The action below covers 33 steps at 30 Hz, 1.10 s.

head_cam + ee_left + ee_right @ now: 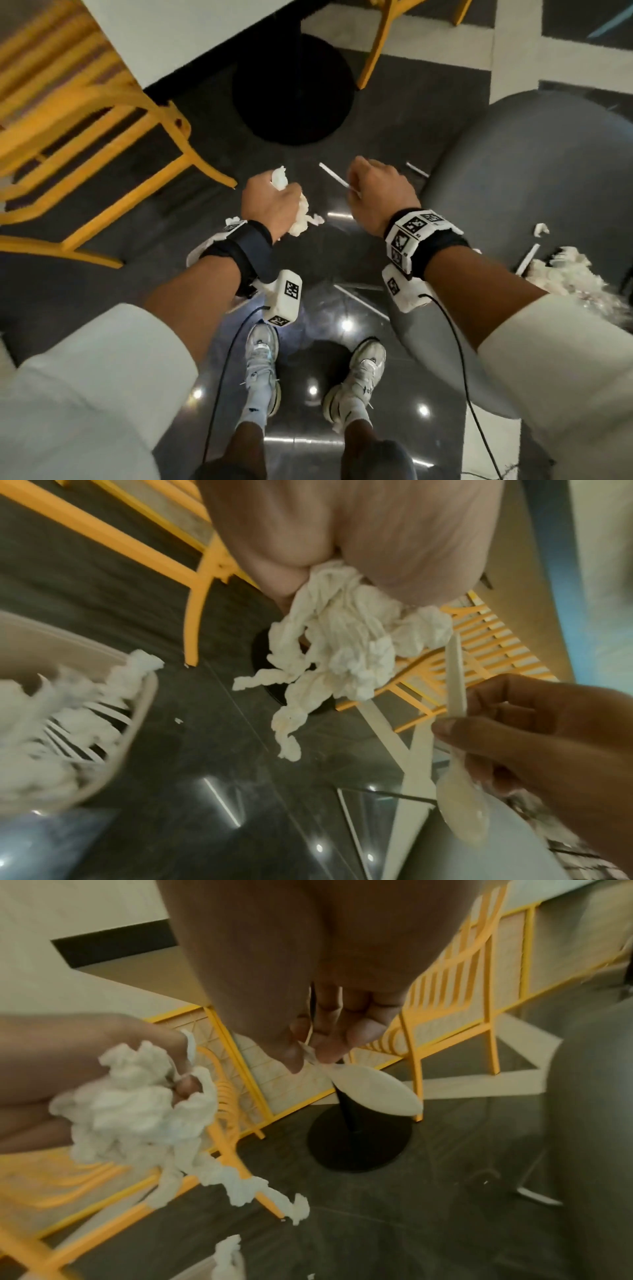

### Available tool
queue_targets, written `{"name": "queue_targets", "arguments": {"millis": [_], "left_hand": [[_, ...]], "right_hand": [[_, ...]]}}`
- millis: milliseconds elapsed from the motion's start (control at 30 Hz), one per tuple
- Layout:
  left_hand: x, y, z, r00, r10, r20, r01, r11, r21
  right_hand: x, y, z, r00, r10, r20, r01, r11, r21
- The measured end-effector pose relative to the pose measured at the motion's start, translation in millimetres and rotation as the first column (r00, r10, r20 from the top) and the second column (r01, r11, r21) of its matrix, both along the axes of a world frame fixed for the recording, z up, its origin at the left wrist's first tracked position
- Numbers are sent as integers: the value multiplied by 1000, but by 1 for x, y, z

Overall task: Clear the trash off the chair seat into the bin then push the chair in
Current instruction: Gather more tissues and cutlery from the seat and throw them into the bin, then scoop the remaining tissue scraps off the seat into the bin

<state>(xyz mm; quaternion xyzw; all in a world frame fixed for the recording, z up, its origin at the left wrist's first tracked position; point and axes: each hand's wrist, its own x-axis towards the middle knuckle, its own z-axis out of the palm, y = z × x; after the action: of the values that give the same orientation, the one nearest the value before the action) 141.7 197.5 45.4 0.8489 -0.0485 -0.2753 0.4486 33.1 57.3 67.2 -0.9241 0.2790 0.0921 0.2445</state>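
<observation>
**Both hands loaded with trash, bin on my left**

My left hand (270, 202) is fisted round a wad of tissue (342, 642), fingers curled tight on the upper part while loose twisted tails hang below the fist. My right hand (376, 192) pinches a white plastic spoon (457, 739) between thumb and fingers at the neck, bowl hanging down, handle poking out past the knuckles. Both hands are held over the dark shiny floor (308, 308), near each other but not touching

The bin (137, 723), a pale slatted basket, shows only in the left wrist view, low and beside my left hand, already with crumpled tissue in it. The grey chair seat (531, 178) is on my right, well out from the table (191, 31), and there's more on it: a shredded tissue heap (568, 274), a small white scrap (541, 229) and a straw-like stick (527, 258). Another white stick lies at the seat's far edge, can't tell if it's on the seat or the floor

Handling, my guess: tissue is near weightless, soft, squashes down, but tears and sheds bits, so grip the bulk, not the tails; the tails may drop crumbs on the way. Spoon is light, stiff and smooth, could swivel in a pinch; holding at the neck near the bowl seems the steadiest. The heap on the seat looks fluffy and loose, better scooped with a whole hand than picked at

Yellow chairs (85, 137) stand to my left by the table
</observation>
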Motion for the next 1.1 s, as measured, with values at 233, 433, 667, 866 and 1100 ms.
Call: {"name": "queue_targets", "arguments": {"millis": [233,433,667,866,1100], "left_hand": [[66,108,-61,999,37,4,-37,979,200],[68,160,-131,990,31,-136,6,965,264],[70,168,-152,986,-68,-154,129,891,435],[70,143,-140,961,-183,-209,269,802,534],[29,40,-107,870,-478,-120,476,753,455]], "right_hand": [[80,111,-56,998,-37,-55,54,939,340],[95,169,-124,984,-46,-171,118,891,438],[66,167,-173,913,79,-401,136,866,481],[34,123,-146,932,-89,-350,258,844,470],[-28,30,-86,916,-324,-237,397,818,417]]}}
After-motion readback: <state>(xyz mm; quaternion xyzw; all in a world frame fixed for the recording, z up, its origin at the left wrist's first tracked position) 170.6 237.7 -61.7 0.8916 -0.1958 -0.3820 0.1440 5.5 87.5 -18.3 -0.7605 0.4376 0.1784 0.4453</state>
